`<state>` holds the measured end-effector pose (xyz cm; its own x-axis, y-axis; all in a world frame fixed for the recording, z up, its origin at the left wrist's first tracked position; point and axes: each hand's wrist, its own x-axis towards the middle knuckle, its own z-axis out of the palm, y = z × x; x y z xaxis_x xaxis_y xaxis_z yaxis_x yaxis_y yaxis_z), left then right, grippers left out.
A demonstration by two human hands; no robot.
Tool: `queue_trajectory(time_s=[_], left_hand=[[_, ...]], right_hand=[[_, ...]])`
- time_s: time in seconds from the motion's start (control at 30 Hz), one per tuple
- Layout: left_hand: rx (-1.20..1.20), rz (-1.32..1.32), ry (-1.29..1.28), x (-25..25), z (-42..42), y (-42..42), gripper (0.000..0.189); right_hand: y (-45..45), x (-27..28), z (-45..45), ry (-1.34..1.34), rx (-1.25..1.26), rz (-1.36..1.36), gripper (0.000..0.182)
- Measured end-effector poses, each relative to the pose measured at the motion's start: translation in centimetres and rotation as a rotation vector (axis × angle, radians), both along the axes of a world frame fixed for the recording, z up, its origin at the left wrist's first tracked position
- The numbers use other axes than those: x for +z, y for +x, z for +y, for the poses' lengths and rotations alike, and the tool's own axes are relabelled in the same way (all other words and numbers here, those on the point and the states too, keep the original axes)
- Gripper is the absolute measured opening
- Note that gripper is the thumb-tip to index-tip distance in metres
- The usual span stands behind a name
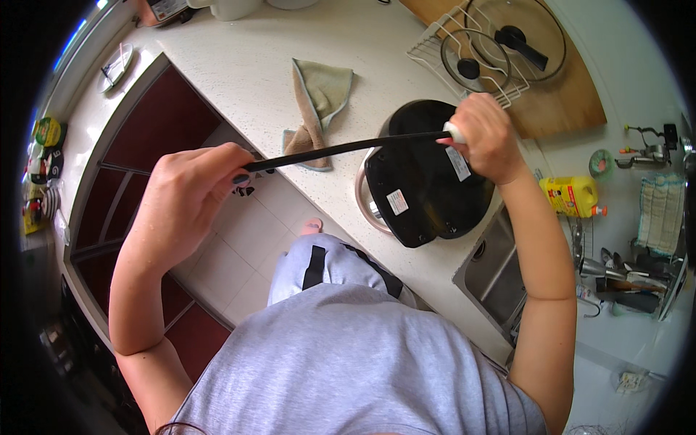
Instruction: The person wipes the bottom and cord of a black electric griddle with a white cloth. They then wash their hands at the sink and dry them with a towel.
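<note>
A thick black cord point(348, 150) is stretched between my two hands, running nearly level across the view. My left hand point(185, 201) pinches its left end between thumb and fingers, out over the floor. Around the right end, my right hand point(486, 138) closes with a small white wad point(454, 133) against the cord; what the wad is made of is hard to tell. Under the right part of the cord lies a black appliance housing point(429, 179) with two pale labels. A round pale rim point(370, 204) shows beneath its left side. The right wrist partly covers the housing.
A two-tone cleaning cloth point(321, 103) lies crumpled on the white countertop point(239, 65). Glass lids point(473, 68) stand in a wire rack on a wooden board point(582, 109). A steel sink point(492, 272) and a yellow detergent jug point(571, 196) are to the right.
</note>
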<state>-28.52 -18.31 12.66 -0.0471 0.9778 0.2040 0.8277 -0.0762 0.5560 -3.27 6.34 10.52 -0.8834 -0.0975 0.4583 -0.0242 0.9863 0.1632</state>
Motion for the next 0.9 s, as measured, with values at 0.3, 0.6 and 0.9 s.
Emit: queue_trajectory(time_s=[0.3,0.6,0.9], left_hand=[[0.064,-0.075,-0.132,-1.0,0.8,-0.4,0.004],[0.183,-0.173,-0.327,-2.9,-0.2,-1.3,0.008],[0.076,-0.172,-0.254,-1.9,-2.1,2.5,0.010]], right_hand=[[12.9,-3.9,4.7,0.110,-0.313,-0.049,0.027],[20.3,-11.4,4.6,-0.104,-0.494,-0.188,0.024],[12.9,-5.9,-1.5,-0.875,-0.284,0.290,0.037]])
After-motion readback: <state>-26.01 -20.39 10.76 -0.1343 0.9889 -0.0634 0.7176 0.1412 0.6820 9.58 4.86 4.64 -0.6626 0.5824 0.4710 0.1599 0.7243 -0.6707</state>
